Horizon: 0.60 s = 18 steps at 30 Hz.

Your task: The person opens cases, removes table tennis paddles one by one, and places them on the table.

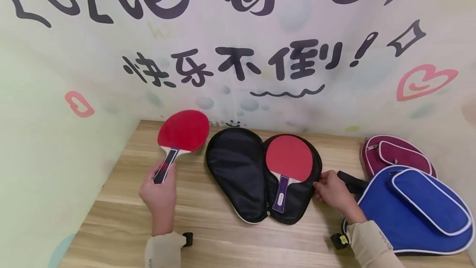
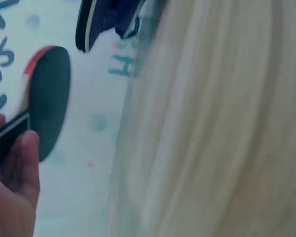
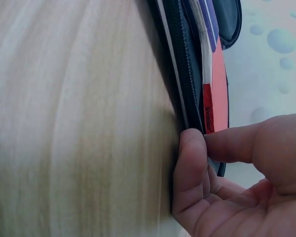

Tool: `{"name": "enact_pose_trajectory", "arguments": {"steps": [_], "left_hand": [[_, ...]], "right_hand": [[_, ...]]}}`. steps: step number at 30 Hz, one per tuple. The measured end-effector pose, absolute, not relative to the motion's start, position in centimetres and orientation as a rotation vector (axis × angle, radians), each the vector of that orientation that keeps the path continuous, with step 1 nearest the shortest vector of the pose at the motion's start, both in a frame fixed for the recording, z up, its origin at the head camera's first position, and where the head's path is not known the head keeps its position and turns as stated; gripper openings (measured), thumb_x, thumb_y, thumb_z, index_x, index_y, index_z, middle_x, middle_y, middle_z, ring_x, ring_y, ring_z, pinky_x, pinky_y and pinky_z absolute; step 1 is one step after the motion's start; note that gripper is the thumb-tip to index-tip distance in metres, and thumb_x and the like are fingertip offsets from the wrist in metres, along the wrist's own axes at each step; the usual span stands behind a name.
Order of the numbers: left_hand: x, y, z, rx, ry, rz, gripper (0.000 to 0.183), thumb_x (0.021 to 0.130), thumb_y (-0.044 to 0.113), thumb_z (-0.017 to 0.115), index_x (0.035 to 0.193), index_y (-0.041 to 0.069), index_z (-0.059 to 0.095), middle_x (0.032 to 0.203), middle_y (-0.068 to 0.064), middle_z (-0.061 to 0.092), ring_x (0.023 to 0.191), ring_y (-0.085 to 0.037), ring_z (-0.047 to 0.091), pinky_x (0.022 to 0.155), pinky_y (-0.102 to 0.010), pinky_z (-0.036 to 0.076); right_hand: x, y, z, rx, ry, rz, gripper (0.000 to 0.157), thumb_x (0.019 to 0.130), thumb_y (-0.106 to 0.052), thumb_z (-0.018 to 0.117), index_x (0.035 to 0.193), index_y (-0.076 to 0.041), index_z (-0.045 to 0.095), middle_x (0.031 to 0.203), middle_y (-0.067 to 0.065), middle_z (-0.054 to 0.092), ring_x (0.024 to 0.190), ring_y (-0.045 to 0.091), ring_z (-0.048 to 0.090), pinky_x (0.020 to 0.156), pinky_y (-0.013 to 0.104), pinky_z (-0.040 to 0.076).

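My left hand [image 1: 160, 189] grips the dark handle of a red table tennis paddle [image 1: 184, 130], held up over the left of the table; its dark reverse side [image 2: 52, 103] shows in the left wrist view. In the middle, a black paddle case [image 1: 238, 173] lies unzipped and spread open. A second paddle [image 1: 289, 157], red with a purple handle, lies in the case's right half. With thumb and fingers my right hand [image 1: 334, 191] pinches the right edge of that half. The pinched zipper edge [image 3: 180, 74] shows close up in the right wrist view.
A blue paddle case [image 1: 379, 214] with white piping lies at the right, overlapping a maroon case [image 1: 366, 156] behind it. A black strap [image 1: 351, 180] sticks out beside my right hand. The wooden table [image 1: 208, 239] meets a printed wall covering [image 1: 230, 106] at the back.
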<state>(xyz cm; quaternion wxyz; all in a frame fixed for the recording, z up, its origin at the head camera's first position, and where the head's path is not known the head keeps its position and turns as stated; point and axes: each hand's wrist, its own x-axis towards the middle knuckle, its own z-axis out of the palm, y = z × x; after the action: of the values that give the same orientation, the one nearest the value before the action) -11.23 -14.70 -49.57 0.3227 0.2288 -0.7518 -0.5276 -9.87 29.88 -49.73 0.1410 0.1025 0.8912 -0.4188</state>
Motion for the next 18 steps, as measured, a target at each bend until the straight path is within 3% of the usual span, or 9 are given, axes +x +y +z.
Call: {"name": "enact_pose_trajectory", "arguments": {"steps": [2,4,7,13,18], "left_hand": [[-11.3,-15.2,-49.8,0.684,-1.974,-1.389,0.032,0.083,0.027,0.083,0.108,0.007,0.08,0.074,0.034,0.06,0.063,0.011,0.058,0.062,-0.006,0.048],[-11.5,-15.5,-50.1,0.748,-1.968,-1.4,0.031,0.084,0.028,0.082,0.107,0.007,0.08,0.071,0.035,0.058,0.063,0.01,0.058,0.062,-0.005,0.048],[-11.8,-15.7,-50.5,0.8,-1.97,-1.43,0.03,0.084,0.027,0.081,0.107,0.007,0.08,0.075,0.024,0.064,0.064,0.008,0.059,0.062,-0.006,0.048],[-12.3,-15.6,-51.0,0.83,-2.043,-1.411,0.029,0.084,0.026,0.08,0.108,0.009,0.08,0.095,-0.014,0.077,0.066,0.01,0.057,0.062,-0.005,0.046],[-12.2,-15.6,-50.8,0.817,-2.136,-1.372,0.031,0.087,0.03,0.078,0.11,0.009,0.079,0.103,-0.017,0.077,0.078,-0.004,0.062,0.065,-0.004,0.043]], "right_hand": [[-9.9,29.9,-49.8,0.293,2.574,-1.208,0.029,0.101,-0.003,0.053,0.121,0.015,0.041,0.074,0.012,0.067,0.061,0.013,0.062,0.056,0.029,0.055],[-9.9,29.9,-49.9,0.292,2.574,-1.207,0.029,0.101,-0.003,0.053,0.121,0.014,0.041,0.074,0.012,0.067,0.061,0.013,0.062,0.056,0.029,0.055],[-9.8,30.0,-50.0,0.295,2.574,-1.201,0.029,0.101,-0.003,0.053,0.121,0.014,0.041,0.075,0.012,0.067,0.061,0.013,0.062,0.057,0.03,0.055],[-9.8,30.0,-50.1,0.298,2.568,-1.205,0.029,0.101,-0.003,0.053,0.122,0.014,0.041,0.074,0.012,0.066,0.061,0.013,0.062,0.057,0.03,0.055],[-9.9,30.0,-50.0,0.268,2.564,-1.22,0.022,0.101,-0.003,0.053,0.115,0.013,0.048,0.07,0.01,0.066,0.059,0.013,0.063,0.056,0.03,0.055]]}}
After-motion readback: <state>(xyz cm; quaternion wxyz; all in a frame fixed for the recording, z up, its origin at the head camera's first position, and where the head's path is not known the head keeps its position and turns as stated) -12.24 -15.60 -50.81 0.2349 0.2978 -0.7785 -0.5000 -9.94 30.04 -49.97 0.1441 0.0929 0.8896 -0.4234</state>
